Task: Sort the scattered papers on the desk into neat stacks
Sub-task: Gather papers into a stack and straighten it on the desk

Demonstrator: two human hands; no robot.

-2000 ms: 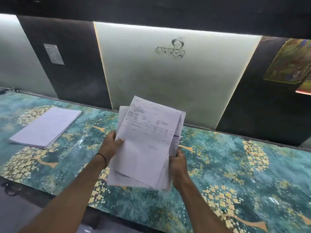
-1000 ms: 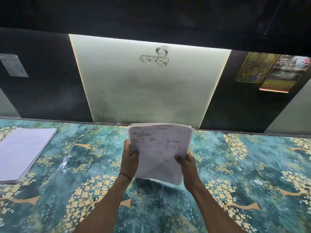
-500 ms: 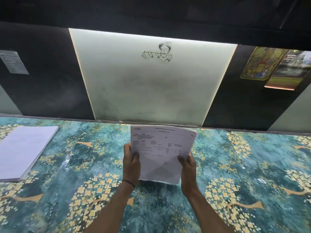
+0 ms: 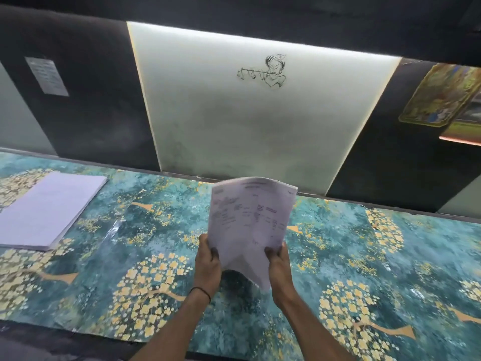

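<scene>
Left hand [image 4: 208,264] and right hand [image 4: 279,267] grip upright papers [image 4: 250,220] above desk [image 4: 364,269].

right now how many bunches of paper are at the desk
2: a bundle gripped by left hand and right hand, centre; a flat stack lying far left. Others may be outside view.

From the head camera: my left arm [image 4: 174,329] and right arm [image 4: 312,334] show bare to the frame's lower edge. A thin black band [image 4: 201,291] rings the left wrist. Left hand [image 4: 208,265] and right hand [image 4: 279,267] are bare too.
</scene>
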